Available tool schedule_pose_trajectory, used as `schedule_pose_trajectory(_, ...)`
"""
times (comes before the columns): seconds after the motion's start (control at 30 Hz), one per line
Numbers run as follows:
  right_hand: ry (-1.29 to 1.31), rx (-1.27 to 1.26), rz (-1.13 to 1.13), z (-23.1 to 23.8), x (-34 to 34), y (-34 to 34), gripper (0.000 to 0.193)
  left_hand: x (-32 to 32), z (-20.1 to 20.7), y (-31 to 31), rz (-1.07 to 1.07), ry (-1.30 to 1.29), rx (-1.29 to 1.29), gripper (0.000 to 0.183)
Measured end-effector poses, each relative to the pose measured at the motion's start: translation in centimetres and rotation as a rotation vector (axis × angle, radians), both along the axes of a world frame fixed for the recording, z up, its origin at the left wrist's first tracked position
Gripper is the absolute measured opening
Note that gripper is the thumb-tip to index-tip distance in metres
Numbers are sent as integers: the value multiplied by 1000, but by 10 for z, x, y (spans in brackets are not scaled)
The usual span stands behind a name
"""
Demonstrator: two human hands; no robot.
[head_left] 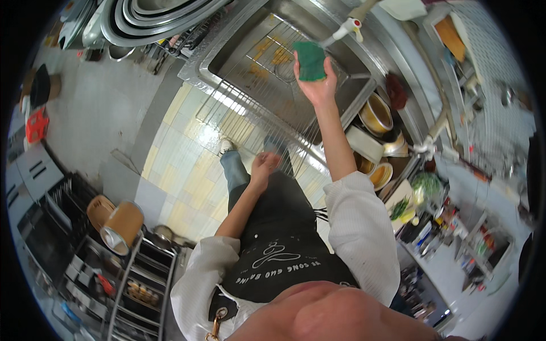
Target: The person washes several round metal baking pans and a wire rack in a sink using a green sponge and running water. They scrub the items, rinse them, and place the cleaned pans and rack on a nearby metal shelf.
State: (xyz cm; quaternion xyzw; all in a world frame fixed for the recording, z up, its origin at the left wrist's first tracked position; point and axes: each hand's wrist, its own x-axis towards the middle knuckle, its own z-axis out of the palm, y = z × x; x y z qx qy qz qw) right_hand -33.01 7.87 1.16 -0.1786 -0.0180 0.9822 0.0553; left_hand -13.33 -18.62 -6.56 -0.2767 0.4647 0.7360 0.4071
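Observation:
My right hand point(316, 85) holds a green scouring pad point(310, 60) up over the sink, just beside the faucet point(348, 27). The pad lies across the palm, with the thumb and fingers at its sides. A large wire rack point(244, 105) slants out of the metal sink point(219, 54) across its near edge. My left hand point(265, 166) is low, in front of my apron, with its fingers curled at the near edge of this rack. Slight blur softens those fingertips. Orange-brown bits point(278, 54) lie in the sink beneath the wires.
Nested metal bowls point(153, 23) stand left of the sink. Round metal pans point(376, 113) are stacked at its right, near a bagged green vegetable point(426, 187). A shelf rack point(142, 284) and a brown tub point(122, 227) stand at the lower left. The tiled floor point(182, 153) shines.

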Motion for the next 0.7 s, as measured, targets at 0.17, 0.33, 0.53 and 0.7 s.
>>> schedule_pose_trajectory(0.17, 29, -107, 5, -43, -49, 47, 58, 10, 25, 15, 305, -40, -330, 16)
schedule_pose_trajectory(0.33, -266, 592, 63, -72, -37, 80, 53, -2, 57, -8, 292, 84, -795, 25)
schedule_pose_trajectory(0.53, 580, 2417, 949, -141, -11, -20, 63, -9, 90, -28, 63, 74, -863, 39)
schedule_pose_trajectory(0.7, 13, 2424, 1006, -236, -83, 31, 60, -3, 111, -35, 216, 72, -897, 28)
